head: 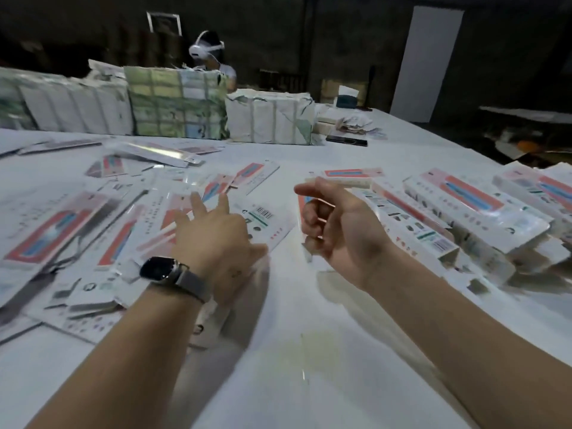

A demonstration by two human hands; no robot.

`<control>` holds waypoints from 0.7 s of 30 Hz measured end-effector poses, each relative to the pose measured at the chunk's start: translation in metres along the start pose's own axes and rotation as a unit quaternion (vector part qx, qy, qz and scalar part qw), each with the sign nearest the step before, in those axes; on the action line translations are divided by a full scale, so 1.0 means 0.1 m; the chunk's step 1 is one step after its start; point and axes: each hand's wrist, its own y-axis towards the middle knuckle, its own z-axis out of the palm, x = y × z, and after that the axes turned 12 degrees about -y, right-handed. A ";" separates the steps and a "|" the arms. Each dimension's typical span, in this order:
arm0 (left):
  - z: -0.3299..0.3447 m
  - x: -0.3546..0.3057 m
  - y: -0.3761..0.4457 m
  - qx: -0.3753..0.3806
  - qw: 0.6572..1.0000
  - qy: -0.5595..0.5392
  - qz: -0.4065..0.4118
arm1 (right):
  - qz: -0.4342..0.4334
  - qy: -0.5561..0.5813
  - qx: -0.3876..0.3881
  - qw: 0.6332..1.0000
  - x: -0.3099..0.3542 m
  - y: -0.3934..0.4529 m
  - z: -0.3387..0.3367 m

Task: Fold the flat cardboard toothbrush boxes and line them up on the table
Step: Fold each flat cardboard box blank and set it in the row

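Left hand (213, 236) reaches out with fingers spread and loose over the scatter of flat boxes (77, 224), pinching nothing yet; whether the fingertips touch the card is too blurred to tell. Right hand (334, 224) hangs at about one o'clock of centre, fingers curled in with the forefinger poking out, and it holds nothing that I can make out.

The nearest flat, the one with the barcode (266, 226), lies just beyond the left hand at twelve o'clock from the wrist. These look like thin printed card: light, springy, easily creased. My guess is the glossy face slides on the white table (309, 366), so lift a long edge with a fingertip, then take it by both ends to pop it square.

Counting: flats over at nine to eleven o'clock overlap too much, well over a dozen. Folded boxes (483, 212) sit in a row at three o'clock, roughly five or six showing. At twelve o'clock, three wrapped bundles (176, 103).
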 end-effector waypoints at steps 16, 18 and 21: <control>-0.12 -0.27 -0.25 -0.126 0.984 -0.016 0.125 | -0.010 0.041 0.012 0.999 -0.05 -0.02 -0.13; -0.22 -0.25 -0.26 -0.185 0.977 -0.042 0.094 | -0.009 0.040 0.012 0.999 -0.05 -0.01 -0.14; -0.33 -0.20 -0.23 -0.290 0.944 -0.113 0.105 | -0.010 0.033 0.013 0.999 -0.05 -0.01 -0.14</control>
